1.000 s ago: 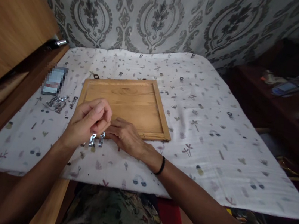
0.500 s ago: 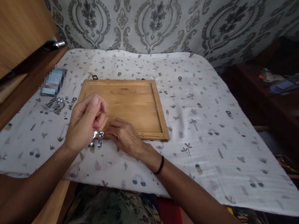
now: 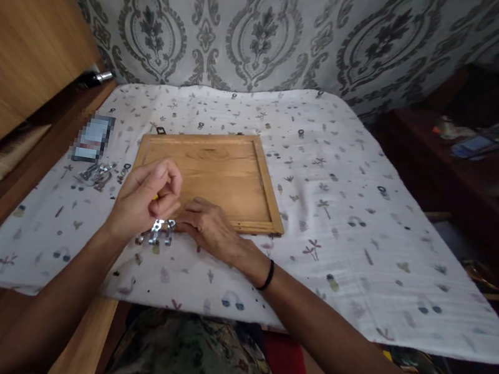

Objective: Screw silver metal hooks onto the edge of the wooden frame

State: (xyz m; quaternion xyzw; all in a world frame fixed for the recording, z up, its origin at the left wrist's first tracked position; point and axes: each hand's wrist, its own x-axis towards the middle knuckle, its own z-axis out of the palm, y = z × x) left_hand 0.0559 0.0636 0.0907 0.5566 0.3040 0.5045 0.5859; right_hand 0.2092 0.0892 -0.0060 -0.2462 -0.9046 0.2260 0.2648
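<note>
A square wooden frame (image 3: 213,175) lies back side up on a white patterned cloth (image 3: 342,227). My left hand (image 3: 146,199) hovers at its near left corner with fingers curled in a pinch; a small yellowish thing shows between them, too small to name. Just below it, small metal hooks (image 3: 161,231) stick out at the frame's near edge. My right hand (image 3: 209,228) rests palm down on the near edge beside the hooks, fingers pressed together, a black band on its wrist.
A pile of small metal hardware (image 3: 97,172) and a blurred phone (image 3: 91,137) lie on the cloth to the left. A wooden cabinet (image 3: 17,36) stands at the far left, patterned wallpaper behind, a dark shelf (image 3: 478,179) with clutter at the right.
My left hand has shifted slightly at the corner, its fingers working above the hooks. The right hand has stayed on the frame's near edge.
</note>
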